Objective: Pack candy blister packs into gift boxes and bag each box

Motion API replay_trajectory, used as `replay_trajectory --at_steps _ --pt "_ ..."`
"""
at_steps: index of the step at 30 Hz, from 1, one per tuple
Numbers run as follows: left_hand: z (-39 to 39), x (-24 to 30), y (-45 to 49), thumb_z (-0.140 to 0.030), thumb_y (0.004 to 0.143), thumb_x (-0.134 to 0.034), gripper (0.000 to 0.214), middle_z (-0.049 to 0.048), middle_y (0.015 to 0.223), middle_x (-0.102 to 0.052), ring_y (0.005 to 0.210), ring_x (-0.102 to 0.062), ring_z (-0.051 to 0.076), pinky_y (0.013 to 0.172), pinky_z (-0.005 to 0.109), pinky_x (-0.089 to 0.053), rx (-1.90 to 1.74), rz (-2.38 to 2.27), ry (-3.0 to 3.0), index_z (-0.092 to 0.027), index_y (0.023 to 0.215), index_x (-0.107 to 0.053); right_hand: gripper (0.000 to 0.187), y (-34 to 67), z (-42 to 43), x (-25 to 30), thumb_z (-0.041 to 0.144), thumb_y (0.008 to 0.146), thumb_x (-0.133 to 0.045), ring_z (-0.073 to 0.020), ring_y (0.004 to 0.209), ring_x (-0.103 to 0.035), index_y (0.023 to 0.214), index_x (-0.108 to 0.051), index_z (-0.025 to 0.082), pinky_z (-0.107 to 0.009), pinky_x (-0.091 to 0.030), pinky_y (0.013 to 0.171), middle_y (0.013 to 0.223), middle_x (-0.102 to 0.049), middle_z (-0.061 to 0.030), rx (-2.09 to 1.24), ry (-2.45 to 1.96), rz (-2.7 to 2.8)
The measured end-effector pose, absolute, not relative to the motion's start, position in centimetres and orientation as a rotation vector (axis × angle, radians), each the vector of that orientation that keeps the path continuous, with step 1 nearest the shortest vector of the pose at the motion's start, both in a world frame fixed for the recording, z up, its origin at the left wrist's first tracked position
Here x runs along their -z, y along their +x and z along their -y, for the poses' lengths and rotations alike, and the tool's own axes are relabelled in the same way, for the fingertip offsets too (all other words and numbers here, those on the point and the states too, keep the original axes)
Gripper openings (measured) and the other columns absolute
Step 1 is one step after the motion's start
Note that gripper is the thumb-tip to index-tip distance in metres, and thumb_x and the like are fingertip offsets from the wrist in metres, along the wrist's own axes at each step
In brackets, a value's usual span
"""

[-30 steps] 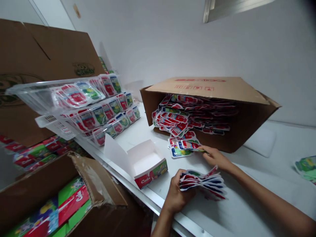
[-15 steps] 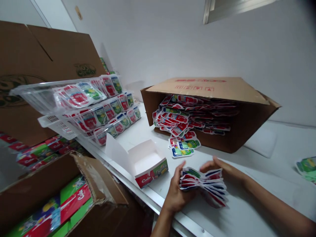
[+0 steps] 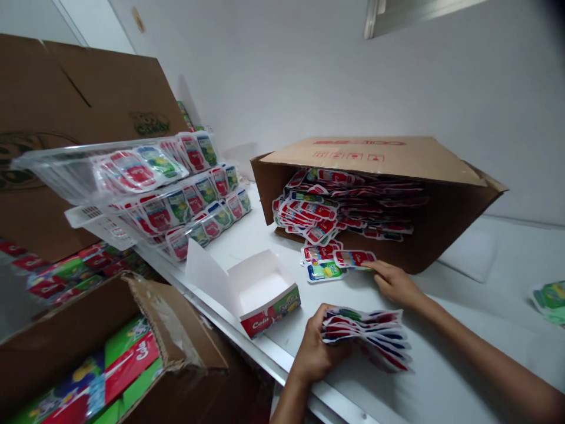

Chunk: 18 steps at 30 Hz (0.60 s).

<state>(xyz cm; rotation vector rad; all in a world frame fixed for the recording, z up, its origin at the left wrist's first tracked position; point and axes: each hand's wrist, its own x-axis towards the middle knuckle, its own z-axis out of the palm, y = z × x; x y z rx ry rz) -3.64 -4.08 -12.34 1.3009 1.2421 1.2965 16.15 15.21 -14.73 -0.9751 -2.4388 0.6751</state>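
Note:
A fanned stack of bottle-shaped candy packets [image 3: 368, 335], red, green and blue with white edges, is gripped at its left end by my left hand [image 3: 320, 347]. Beyond it, my right hand [image 3: 392, 282] pinches the end of a single red cola packet [image 3: 354, 258]. That packet overlaps a few loose packets [image 3: 325, 271] lying on the table before the carton. Left of the stack stands an open white display box [image 3: 270, 315] with Cola and Sprite-like print; its lid is raised and its inside is bare white.
A cardboard carton [image 3: 375, 162] lies on its side, heaped with packets [image 3: 309, 212]. At left are clear trays [image 3: 176, 194] of packets and an open carton [image 3: 185, 330] of printed boxes. The table's metal edge [image 3: 251, 341] runs in front. More packets [image 3: 551, 300] lie far right.
My right hand has left the stack's side and reached forward to the loose packets, taking hold of a red one. My left hand still holds the stack in nearly the same place.

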Motion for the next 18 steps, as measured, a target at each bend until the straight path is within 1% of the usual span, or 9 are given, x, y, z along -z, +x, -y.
replay_trajectory --at_steps 2,4,6,9,11,13,14,16,18 --pt "3.9 12.6 -3.7 -0.018 0.061 -0.081 0.042 0.0123 0.135 -0.051 0.122 -0.052 0.030 0.103 0.037 -0.040 -1.364 -1.275 1.382 -0.016 0.097 -0.062 0.040 17.1 -12.6 14.3 0.024 0.088 -0.044 -0.0251 0.099 -0.064 0.122 -0.065 0.019 -0.037 -0.048 0.088 0.111 -0.070 -0.0089 -1.158 -0.942 2.132" --pt "3.8 12.7 -3.8 -0.020 0.060 -0.082 0.043 0.0124 0.142 -0.043 0.132 -0.042 0.033 0.111 0.041 -0.033 -1.390 -1.287 1.407 -0.017 0.098 -0.063 0.037 17.5 -9.9 13.9 0.028 0.087 -0.050 -0.0241 0.092 -0.066 0.119 -0.067 0.018 -0.035 -0.050 0.083 0.105 -0.072 -0.0079 -1.614 -0.866 1.855" --pt "3.9 12.6 -3.7 -0.022 0.063 -0.081 0.045 0.0115 0.131 -0.053 0.128 -0.046 0.032 0.107 0.042 -0.037 -1.362 -1.263 1.374 -0.018 0.103 -0.061 0.034 17.8 -7.9 13.6 0.030 0.085 -0.056 -0.0234 0.086 -0.067 0.114 -0.070 0.015 -0.033 -0.050 0.078 0.099 -0.073 -0.0091 -1.914 -0.795 1.680" --pt "4.2 12.5 -3.5 -0.017 0.065 -0.078 0.050 0.0089 0.118 -0.060 0.112 -0.057 0.028 0.095 0.037 -0.046 -1.393 -1.185 1.335 -0.019 0.109 -0.055 0.032 18.6 -7.2 13.7 0.039 0.081 -0.062 -0.0238 0.082 -0.067 0.098 -0.075 0.014 -0.033 -0.051 0.074 0.090 -0.073 -0.0108 -2.136 -0.686 1.543" --pt "4.3 12.5 -3.3 -0.012 0.064 -0.077 0.071 0.0080 0.116 -0.061 0.100 -0.063 0.023 0.088 0.034 -0.049 -1.439 -1.129 1.289 -0.021 0.125 -0.043 0.042 18.8 -8.4 13.9 0.051 0.084 -0.057 -0.0257 0.083 -0.068 0.093 -0.075 0.014 -0.036 -0.052 0.075 0.087 -0.073 -0.0118 -2.212 -0.654 1.508" --pt "4.3 12.5 -3.2 -0.008 0.061 -0.077 0.092 0.0058 0.110 -0.063 0.089 -0.064 0.019 0.081 0.031 -0.050 -1.431 -1.106 1.230 -0.023 0.138 -0.028 0.053 18.0 -10.2 13.8 0.059 0.089 -0.046 -0.0277 0.089 -0.068 0.099 -0.074 0.015 -0.040 -0.052 0.081 0.092 -0.073 -0.0135 -2.154 -0.693 1.610" --pt "4.2 12.5 -3.2 -0.007 0.060 -0.077 0.092 0.0045 0.106 -0.064 0.086 -0.064 0.018 0.079 0.029 -0.050 -1.398 -1.109 1.218 -0.022 0.137 -0.030 0.055 17.1 -11.3 13.7 0.060 0.090 -0.044 -0.0285 0.094 -0.067 0.106 -0.072 0.015 -0.043 -0.050 0.086 0.099 -0.073 -0.0142 -2.029 -0.730 1.734" --pt "4.1 12.3 -3.3 -0.007 0.058 -0.079 0.071 0.0027 0.097 -0.066 0.082 -0.062 0.017 0.074 0.025 -0.048 -1.316 -1.119 1.224 -0.017 0.121 -0.049 0.052 14.5 -13.2 13.4 0.055 0.088 -0.052 -0.0299 0.110 -0.061 0.121 -0.065 0.018 -0.045 -0.045 0.097 0.119 -0.067 -0.0148 -1.584 -0.743 2.081" --pt "4.0 12.0 -3.4 -0.007 0.057 -0.081 0.052 0.0021 0.092 -0.066 0.079 -0.061 0.016 0.070 0.023 -0.046 -1.280 -1.114 1.219 -0.015 0.102 -0.056 0.061 11.4 -14.7 13.2 0.049 0.084 -0.061 -0.0316 0.124 -0.050 0.136 -0.053 0.019 -0.048 -0.037 0.105 0.138 -0.054 -0.0157 -1.057 -0.657 2.419"
